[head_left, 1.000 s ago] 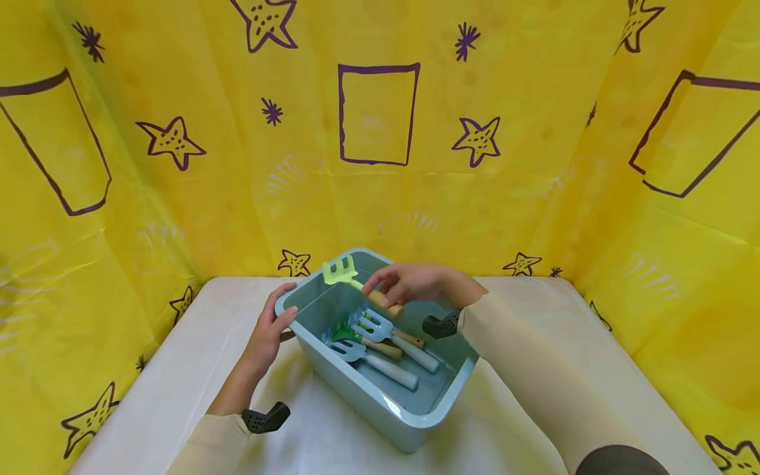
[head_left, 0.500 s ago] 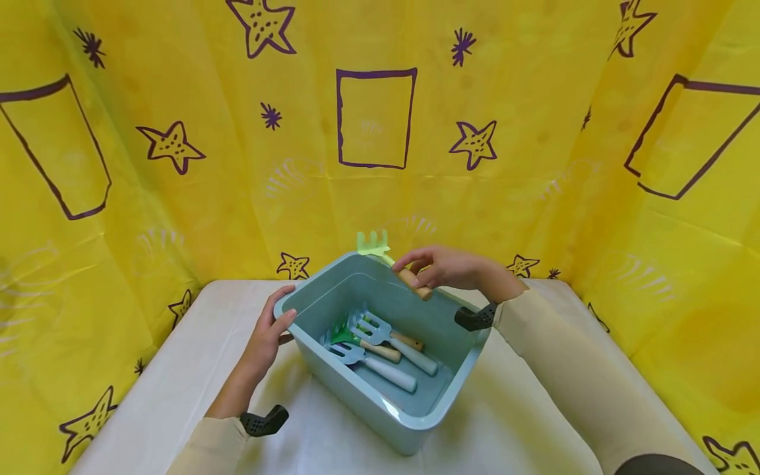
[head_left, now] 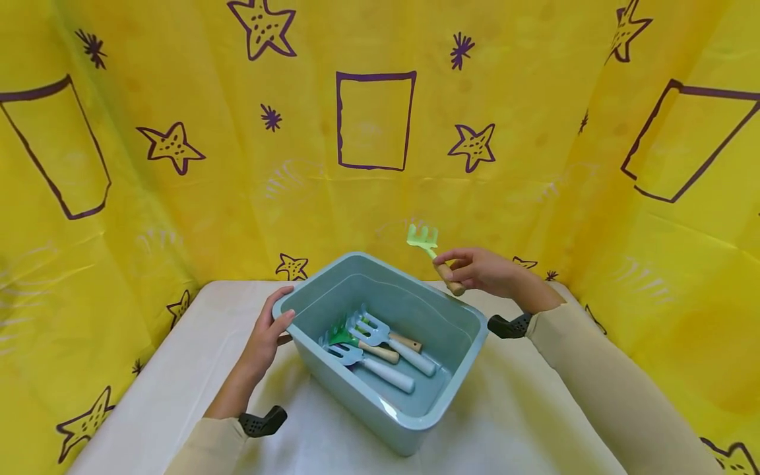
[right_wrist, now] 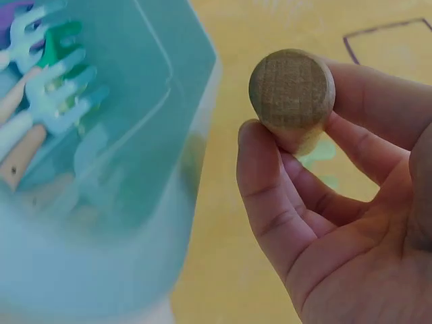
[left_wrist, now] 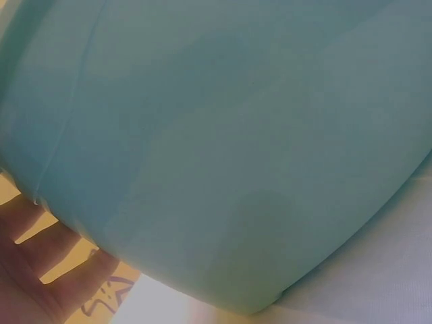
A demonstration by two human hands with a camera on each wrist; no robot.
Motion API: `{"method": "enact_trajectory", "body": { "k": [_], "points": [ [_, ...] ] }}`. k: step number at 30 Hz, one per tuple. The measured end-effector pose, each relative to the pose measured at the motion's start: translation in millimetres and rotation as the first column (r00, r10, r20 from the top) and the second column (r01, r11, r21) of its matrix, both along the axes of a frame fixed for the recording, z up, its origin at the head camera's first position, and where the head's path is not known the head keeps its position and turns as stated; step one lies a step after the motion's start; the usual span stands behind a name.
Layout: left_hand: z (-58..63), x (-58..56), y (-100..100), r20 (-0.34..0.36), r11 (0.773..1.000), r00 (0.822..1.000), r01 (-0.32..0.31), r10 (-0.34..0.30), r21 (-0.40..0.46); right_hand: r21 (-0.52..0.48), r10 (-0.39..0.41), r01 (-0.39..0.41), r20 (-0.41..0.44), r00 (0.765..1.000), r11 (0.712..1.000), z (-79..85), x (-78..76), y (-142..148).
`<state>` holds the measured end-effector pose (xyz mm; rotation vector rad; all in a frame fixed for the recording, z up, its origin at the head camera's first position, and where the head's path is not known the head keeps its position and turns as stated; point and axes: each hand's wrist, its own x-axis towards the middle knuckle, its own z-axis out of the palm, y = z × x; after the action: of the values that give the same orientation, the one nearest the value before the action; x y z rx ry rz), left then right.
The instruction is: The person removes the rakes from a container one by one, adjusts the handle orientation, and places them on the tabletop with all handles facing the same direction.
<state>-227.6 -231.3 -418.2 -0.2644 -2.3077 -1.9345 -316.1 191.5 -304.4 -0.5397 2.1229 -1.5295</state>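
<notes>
My right hand (head_left: 483, 270) pinches the wooden handle of a small hand rake (head_left: 423, 236) with a light green, pronged head. It is up past the bin's far right rim, prongs pointing up and left. The handle's round end (right_wrist: 290, 88) faces the camera in the right wrist view. My left hand (head_left: 264, 336) grips the left corner of a blue-grey plastic bin (head_left: 442, 402), thumb on the rim. Its fingers (left_wrist: 50, 250) lie along the outer wall. Inside the bin are light blue hand forks (head_left: 386, 373), a green-headed tool (head_left: 344, 335) and another wooden handle (head_left: 406, 341).
The bin stands at an angle on a white-covered table (head_left: 522, 409). Yellow cloth (head_left: 374, 211) with purple drawings hangs behind the table and along both sides. A purple piece (right_wrist: 13, 10) shows among the tools in the right wrist view.
My right hand has carried the hand rake from over the bin's inside, up and right, past the far rim. The left hand has kept its grip on the bin.
</notes>
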Motion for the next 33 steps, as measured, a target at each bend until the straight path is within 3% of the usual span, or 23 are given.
{"method": "enact_trajectory", "body": {
  "k": [6, 18, 28, 30, 33],
  "points": [
    [-1.1, 0.1, 1, -0.004, 1.0, 1.0, 0.005, -0.005, 0.003, -0.006, -0.08, 0.08, 0.025, 0.997, 0.997, -17.3, 3.4, 29],
    [-2.2, 0.7, -1, -0.013, 1.0, 1.0, 0.006, -0.006, 0.002, -0.057, -0.141, 0.147, 0.108, 0.984, 0.987, -68.3, 23.8, 58],
    [-0.2, 2.2, 0, -0.005, 1.0, 1.0, 0.003, -0.003, -0.002, 0.036, -0.226, 0.223, 0.15, 0.963, 0.974, -115.9, 32.4, 71],
    [-0.1, 2.7, 0, -0.001, 1.0, 1.0, 0.0, 0.0, -0.001, 0.093, -0.272, 0.262, 0.117, 0.955, 0.961, -126.7, 34.2, 70],
    [0.8, 3.2, 1, 0.005, 1.0, 1.0, 0.0, 0.0, 0.002, 0.209, -0.349, 0.335, 0.029, 0.937, 0.919, -142.6, 37.2, 69]
  ]
}}
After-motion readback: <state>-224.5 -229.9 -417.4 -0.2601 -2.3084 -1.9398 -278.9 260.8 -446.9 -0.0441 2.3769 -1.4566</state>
